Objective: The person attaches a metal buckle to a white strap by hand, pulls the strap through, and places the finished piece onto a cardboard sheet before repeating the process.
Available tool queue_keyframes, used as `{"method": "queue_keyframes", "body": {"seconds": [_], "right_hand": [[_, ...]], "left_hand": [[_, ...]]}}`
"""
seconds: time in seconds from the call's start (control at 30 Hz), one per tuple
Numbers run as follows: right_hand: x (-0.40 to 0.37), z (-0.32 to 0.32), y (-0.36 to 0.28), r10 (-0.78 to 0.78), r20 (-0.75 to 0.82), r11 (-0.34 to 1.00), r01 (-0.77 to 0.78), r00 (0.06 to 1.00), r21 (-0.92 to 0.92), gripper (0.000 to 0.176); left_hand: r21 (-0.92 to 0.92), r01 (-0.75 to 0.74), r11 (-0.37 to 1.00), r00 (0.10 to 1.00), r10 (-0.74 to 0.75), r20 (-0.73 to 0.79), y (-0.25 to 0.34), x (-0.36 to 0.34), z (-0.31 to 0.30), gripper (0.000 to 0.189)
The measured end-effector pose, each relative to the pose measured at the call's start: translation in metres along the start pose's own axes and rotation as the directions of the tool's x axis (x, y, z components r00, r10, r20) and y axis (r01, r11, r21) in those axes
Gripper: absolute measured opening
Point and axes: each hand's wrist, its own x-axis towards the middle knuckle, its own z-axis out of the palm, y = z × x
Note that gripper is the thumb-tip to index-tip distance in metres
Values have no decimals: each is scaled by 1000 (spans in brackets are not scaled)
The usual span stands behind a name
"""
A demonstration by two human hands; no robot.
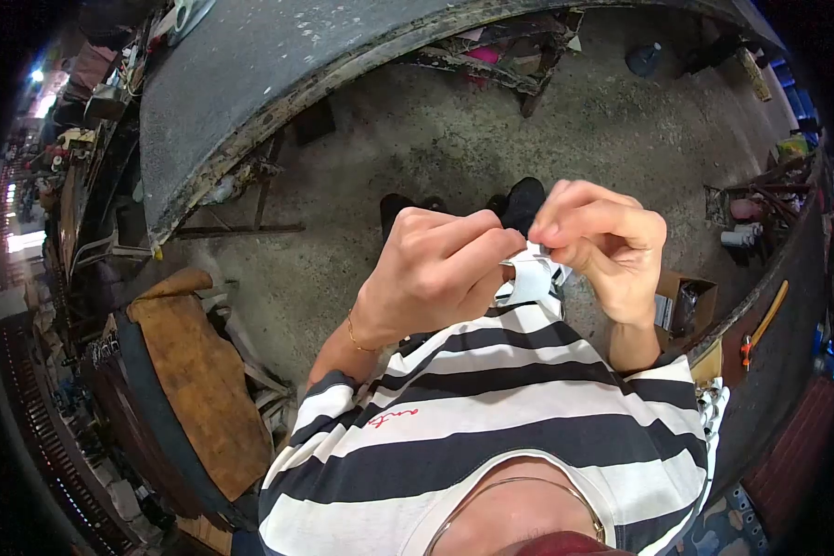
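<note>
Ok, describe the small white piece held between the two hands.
The small white paper-like piece is creased and bent, plain with no markings visible. The left hand and right hand both pinch its upper part between thumb and fingers, hiding that part. Its free end points toward the black-and-white striped shirt. Paper, tape or cloth: cannot tell.

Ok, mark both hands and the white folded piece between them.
left hand [440,273], head view: middle of the knuckles.
right hand [612,246], head view: the curled fingers.
small white folded piece [531,281], head view: its flap below both hands.
</note>
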Motion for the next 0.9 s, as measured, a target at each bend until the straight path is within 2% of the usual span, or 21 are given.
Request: {"method": "queue_keyframes", "body": {"seconds": [0.07,0.13,0.17,0.2,0.27,0.37,0.47,0.53,0.67,0.8,0.9], "right_hand": [[6,-2,-7,0,20,999,1,1000,-43,13],[11,-3,-11,-101,176,959,143,979,-244,19],[12,-3,-13,-129,192,932,185,973,-311,21],[13,-3,-16,-129,193,932,185,973,-310,21],[13,-7,-21,-112,295,865,240,949,-442,19],[8,-10,-22,-81,327,872,225,941,-434,18],[6,-13,-24,-21,333,897,164,943,-409,18],[3,-11,-20,-29,295,919,141,955,-369,18],[2,-4,-16,-68,241,937,145,968,-317,18],[2,9,-17,-99,178,919,158,979,-361,17],[1,16,-9,-206,75,866,218,976,-451,16]], "left_hand": [[-11,-4,1000,1000,5,27,-1,2,0,18],[-20,-5,1000,998,6,55,-1,3,-1,17],[-43,3,999,999,-1,55,-1,4,-1,16],[-66,12,998,998,-8,54,-1,4,-2,16],[-86,7,996,998,-2,57,-6,-2,0,19],[-118,18,993,996,-7,93,-6,-7,1,23],[-143,43,989,990,-23,138,-4,-7,1,25],[-178,51,983,994,-33,104,-5,-7,-1,26],[-146,45,988,990,-25,136,-4,-5,-4,26],[-142,35,989,993,-18,120,-4,-5,-2,21],[-105,36,994,996,-27,88,-5,-5,-2,19]]}}
